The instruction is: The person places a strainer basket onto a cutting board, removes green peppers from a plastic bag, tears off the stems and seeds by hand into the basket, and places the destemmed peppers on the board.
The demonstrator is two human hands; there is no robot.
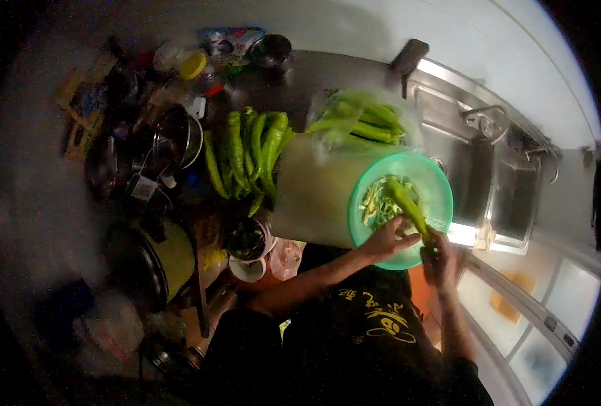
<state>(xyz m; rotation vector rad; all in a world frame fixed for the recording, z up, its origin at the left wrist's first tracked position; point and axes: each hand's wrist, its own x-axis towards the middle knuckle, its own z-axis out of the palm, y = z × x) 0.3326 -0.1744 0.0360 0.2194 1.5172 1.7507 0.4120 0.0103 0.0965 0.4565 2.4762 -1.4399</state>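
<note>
Over a round green basin (439, 179), a long green pepper (406, 203) points away from me at a slant. My right hand (439, 260) is closed round its near end. My left hand (387, 241) is beside the pepper at the basin's near side, fingers bent and apart, with nothing visible between them. Shredded pale green scraps (380, 205) lie in the basin. Several whole green peppers (250, 152) lie in a row to the left, and more peppers (371, 118) are in a clear plastic bag behind the basin.
A pale cutting board (314, 189) lies left of the basin. On the right is a metal sink (449, 122) with a faucet (486, 124). Bowls (248, 268), a pot (179, 139), a yellow-lidded jar (193, 66) and a large cooker (158, 260) crowd the left side.
</note>
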